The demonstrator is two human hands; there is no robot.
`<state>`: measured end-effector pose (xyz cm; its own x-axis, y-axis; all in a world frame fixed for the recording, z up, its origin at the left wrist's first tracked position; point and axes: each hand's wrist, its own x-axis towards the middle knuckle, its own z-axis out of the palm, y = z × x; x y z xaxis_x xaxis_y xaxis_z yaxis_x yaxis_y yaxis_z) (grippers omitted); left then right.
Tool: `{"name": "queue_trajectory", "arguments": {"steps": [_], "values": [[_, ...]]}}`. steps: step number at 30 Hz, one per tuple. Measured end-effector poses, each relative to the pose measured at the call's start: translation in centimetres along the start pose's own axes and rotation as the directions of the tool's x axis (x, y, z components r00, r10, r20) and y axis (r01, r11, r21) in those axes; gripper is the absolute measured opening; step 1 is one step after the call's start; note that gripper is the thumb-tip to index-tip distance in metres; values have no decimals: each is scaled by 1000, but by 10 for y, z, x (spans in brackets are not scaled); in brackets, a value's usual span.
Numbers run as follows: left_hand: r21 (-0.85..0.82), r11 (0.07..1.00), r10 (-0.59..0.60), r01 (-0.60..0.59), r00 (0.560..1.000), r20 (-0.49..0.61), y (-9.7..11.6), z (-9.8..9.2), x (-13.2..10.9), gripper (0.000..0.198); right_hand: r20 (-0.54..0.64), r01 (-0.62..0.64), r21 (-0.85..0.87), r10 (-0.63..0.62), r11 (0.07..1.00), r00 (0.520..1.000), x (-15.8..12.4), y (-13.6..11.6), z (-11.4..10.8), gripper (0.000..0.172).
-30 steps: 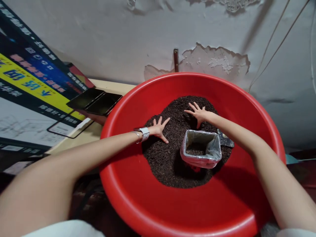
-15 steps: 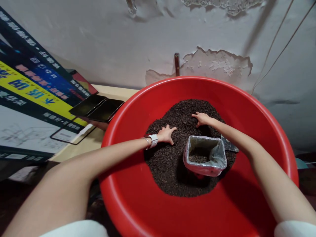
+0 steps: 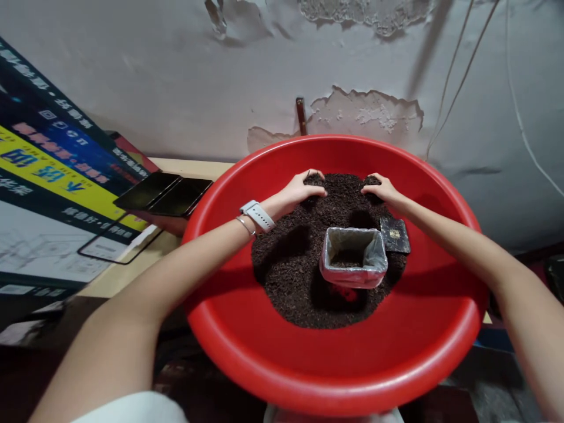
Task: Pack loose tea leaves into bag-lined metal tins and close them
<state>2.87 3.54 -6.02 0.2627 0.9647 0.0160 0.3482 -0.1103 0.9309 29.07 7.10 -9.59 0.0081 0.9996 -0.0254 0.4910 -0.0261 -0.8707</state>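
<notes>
A wide red plastic basin (image 3: 335,352) holds a heap of dark loose tea leaves (image 3: 291,299). At the far left of the heap, my left hand (image 3: 306,187) curls its fingers and thumb around a clump of the leaves. My right hand (image 3: 382,189) does likewise at the far right, with leaves visible inside its curved grip. Nearer to me, a foil-lined open box (image 3: 355,276) stands upright on the heap, some leaves at its bottom. Its dark square lid (image 3: 395,235) tilts open at the right side, below my right forearm.
Black trays (image 3: 178,197) with a wire handle lie beside the basin's left rim on a pale board (image 3: 189,167). A large printed carton (image 3: 53,176) leans at the left. Behind the basin rises a peeling wall (image 3: 176,76) with hanging cords.
Both hands have moved toward the far side of the heap. Their spread fingers have curled around leaves. The view has shifted, showing more of the basin's near rim.
</notes>
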Motion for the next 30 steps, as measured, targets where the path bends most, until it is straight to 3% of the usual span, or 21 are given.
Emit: {"name": "queue_trajectory", "arguments": {"steps": [4, 7, 9, 16, 21, 27, 30], "values": [[-274, 951, 164, -144, 985, 53, 36, 32, -24, 46, -37, -30, 268, 42, 963, 998, -26, -14, -11, 40], [-310, 918, 284, -248, 956, 75, 38, 52, -39, 43, -35, -19, 334, 33, 942, 999, -34, -18, -12, 42], [-302, 917, 304, -259, 946, 110, 34, 59, -46, 42, -39, 9, 341, 5, 940, 999, -33, -20, -11, 41], [-237, 920, 371, -313, 891, 263, 31, 58, -58, 54, -20, 4, 361, 4, 933, 1000, -37, -27, -11, 42], [-306, 925, 326, -224, 882, 340, 30, 57, -58, 62, -3, 25, 353, -25, 935, 1000, -39, -25, -9, 42], [-206, 954, 269, -216, 922, 280, 29, 57, -58, 28, 24, 4, 352, -14, 936, 1000, -40, -25, -7, 43], [-124, 960, 278, -253, 919, 281, 31, 58, -59, 24, 28, 10, 364, -21, 931, 999, -43, -27, -6, 41]]}}
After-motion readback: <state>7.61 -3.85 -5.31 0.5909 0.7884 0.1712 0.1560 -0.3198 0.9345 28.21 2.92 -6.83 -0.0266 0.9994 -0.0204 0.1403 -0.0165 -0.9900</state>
